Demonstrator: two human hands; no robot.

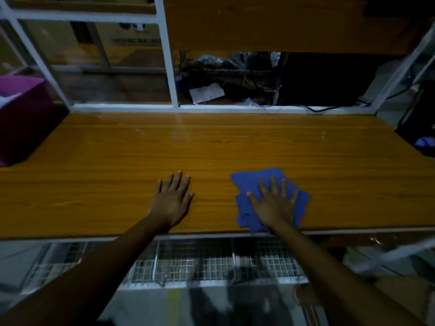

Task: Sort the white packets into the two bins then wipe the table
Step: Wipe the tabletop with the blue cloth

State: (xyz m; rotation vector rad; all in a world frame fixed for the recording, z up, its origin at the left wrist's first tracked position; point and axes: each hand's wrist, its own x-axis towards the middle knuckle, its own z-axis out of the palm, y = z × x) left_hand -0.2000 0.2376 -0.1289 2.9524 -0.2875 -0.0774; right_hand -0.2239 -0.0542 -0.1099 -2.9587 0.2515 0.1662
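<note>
Near the front edge of the table [235, 147], right of its middle, a blue cloth [244, 184] lies spread flat under the right hand [274, 203]. The grip of that hand is apart: fingers straight and fanned, palm pressing down on the fabric, none curled round it. Such a flat hold spreads pressure over a wide patch, which suits wiping better than a pinch would. The left hand [173, 198] rests palm down on bare wood beside the front edge, well apart from the cloth, its grip likewise apart and holding nothing; it probably braces the body. The cloth looks soft and napped, roughly rectangular with rumpled corners, and its near corner reaches the front edge. The table top is smooth, yellow-brown wood-grain laminate, with faint pale smears near its back edge. At the left edge stands a purple bin [21, 118], box-shaped and matte, with something white inside. No white packets lie on the visible top, so sorting appears finished and wiping is the step in hand.
</note>
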